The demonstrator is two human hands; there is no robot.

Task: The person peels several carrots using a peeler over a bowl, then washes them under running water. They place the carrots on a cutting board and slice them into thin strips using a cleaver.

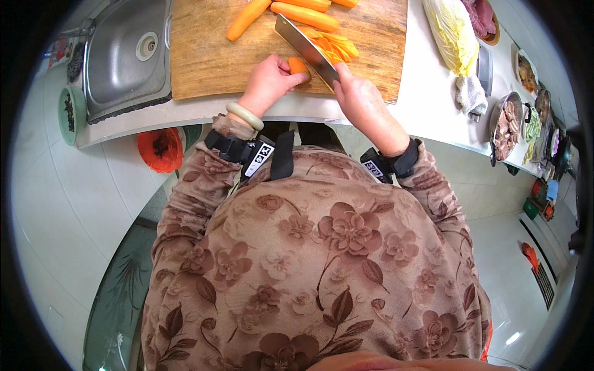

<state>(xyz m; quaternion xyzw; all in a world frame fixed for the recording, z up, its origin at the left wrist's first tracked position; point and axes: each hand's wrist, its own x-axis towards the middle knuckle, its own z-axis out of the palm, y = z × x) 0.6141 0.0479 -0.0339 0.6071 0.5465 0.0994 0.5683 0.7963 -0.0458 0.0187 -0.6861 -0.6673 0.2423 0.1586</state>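
Note:
My left hand holds a short carrot piece near the front edge of a wooden cutting board. In my right hand is a cleaver, its broad blade slanting up and left, just right of the piece. Beyond the blade, partly hidden by it, lies a fanned pile of carrot slices. Several whole peeled carrots rest at the far side of the board.
A steel sink lies left of the board, with a green basin at its corner. Below the counter is a red bag-lined bin. To the right are a napa cabbage, a grey cloth and a metal pan of meat.

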